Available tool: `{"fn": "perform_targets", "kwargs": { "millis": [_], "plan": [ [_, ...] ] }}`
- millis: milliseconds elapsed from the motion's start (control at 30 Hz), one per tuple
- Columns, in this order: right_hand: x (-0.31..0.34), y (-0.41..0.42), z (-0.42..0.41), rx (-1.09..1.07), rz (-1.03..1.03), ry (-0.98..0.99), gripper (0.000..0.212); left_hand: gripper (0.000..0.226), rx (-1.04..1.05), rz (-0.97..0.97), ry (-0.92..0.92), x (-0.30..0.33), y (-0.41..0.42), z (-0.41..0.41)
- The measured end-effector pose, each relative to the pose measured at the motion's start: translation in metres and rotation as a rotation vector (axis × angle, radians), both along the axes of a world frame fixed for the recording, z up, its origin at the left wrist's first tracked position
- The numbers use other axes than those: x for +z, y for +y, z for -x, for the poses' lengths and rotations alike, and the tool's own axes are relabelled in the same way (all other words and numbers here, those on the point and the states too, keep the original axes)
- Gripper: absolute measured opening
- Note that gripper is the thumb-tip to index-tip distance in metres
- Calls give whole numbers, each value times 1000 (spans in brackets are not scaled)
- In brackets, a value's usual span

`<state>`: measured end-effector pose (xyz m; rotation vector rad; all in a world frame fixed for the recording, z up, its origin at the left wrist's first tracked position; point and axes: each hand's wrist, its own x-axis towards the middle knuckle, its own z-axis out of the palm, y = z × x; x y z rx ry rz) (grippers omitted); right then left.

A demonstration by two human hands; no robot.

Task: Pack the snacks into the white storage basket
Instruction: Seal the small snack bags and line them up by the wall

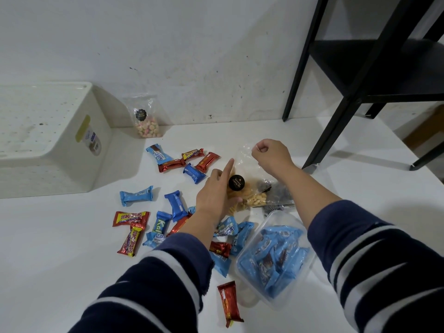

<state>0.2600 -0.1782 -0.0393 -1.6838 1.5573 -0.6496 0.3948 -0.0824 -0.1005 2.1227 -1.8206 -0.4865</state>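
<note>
The white storage basket (pixel 48 138) lies overturned at the bench's (pixel 60 272) far left edge against the wall, base up. Bare bench lies open in front of it and along the near left. A clear bag of yellow crackers (pixel 242 195) sits mid-bench: the right hand (pixel 270 156) pinches its top with closed fingers, and the left hand (pixel 213 195) presses its side, index finger pointing out. One bag of pastel candies (pixel 146 121) leans on the wall. One clear tub of blue packets (pixel 274 263) stands at the near right. Roughly twenty loose wrapped snacks (pixel 173 205) are scattered between. A black shelf frame (pixel 355 75) stands at the far right corner.
</note>
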Motion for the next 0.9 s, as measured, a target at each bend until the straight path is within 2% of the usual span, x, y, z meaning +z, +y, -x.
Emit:
{"fn": "perform_targets", "kwargs": {
  "millis": [400,733,900],
  "plan": [
    [4,2,-10,-25,36,-19,10,105,-20,16,28,-2,2,-1],
    [6,0,-16,-5,61,79,9,106,2,-4,58,-4,2,-4],
    [14,4,-7,50,-124,-22,35,103,41,0,114,-9,-2,-10]
  ]
}}
